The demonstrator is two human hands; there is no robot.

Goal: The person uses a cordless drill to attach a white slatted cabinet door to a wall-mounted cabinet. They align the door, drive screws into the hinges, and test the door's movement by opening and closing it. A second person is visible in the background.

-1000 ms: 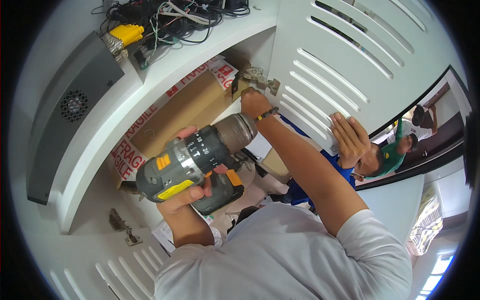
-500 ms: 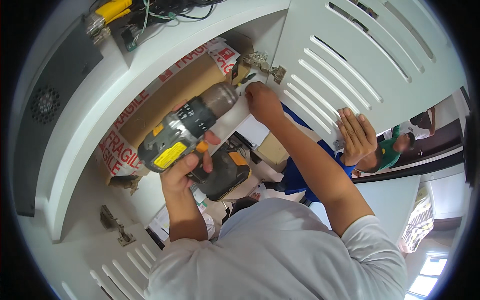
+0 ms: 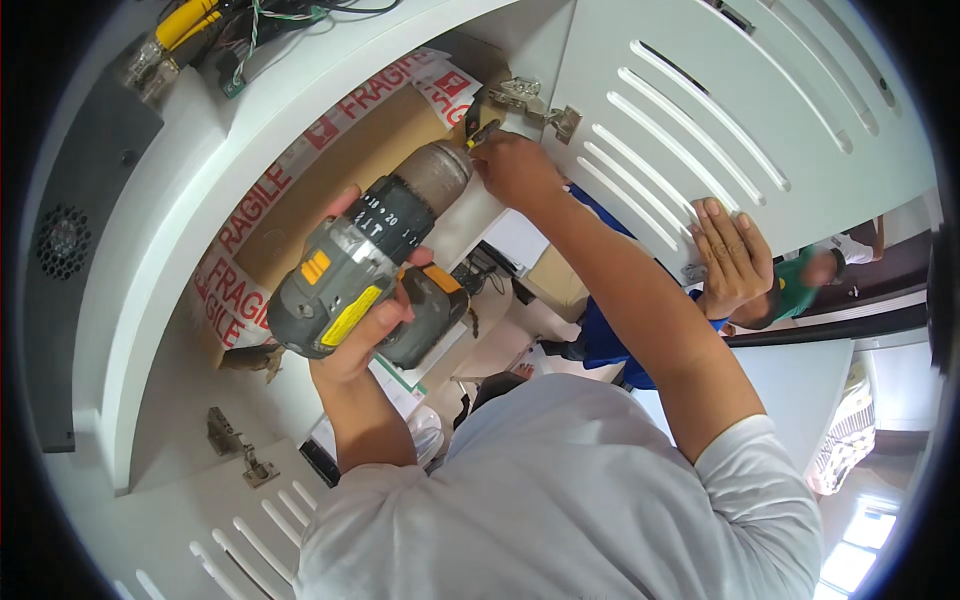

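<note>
A grey and black cordless drill (image 3: pixel 345 265) with orange and yellow patches is gripped by my left hand (image 3: pixel 365 335), fingers wrapped round its handle. Its metal chuck (image 3: pixel 437 175) points up and right, into the cabinet. My right hand (image 3: pixel 515 170) is closed in a pinch right beside the chuck's tip. At its fingertips shows a small thin yellow and black piece (image 3: pixel 483 135); I cannot tell whether the fingers hold it or it lies behind them. The drill's battery base (image 3: pixel 425 320) hangs below my left hand.
A carton (image 3: pixel 300 210) with red and white tape fills the white cabinet. Its slotted door (image 3: pixel 640 60) stands open on a metal hinge (image 3: pixel 560 122), with another person's hand (image 3: pixel 735 255) flat against it. Cables (image 3: pixel 265 20) lie on top. A lower hinge (image 3: pixel 245 455) sits at left.
My right fingers have come closer to the chuck's tip, beside the yellow and black piece. The drill has turned slightly in view. The other person's hand remains on the door.
</note>
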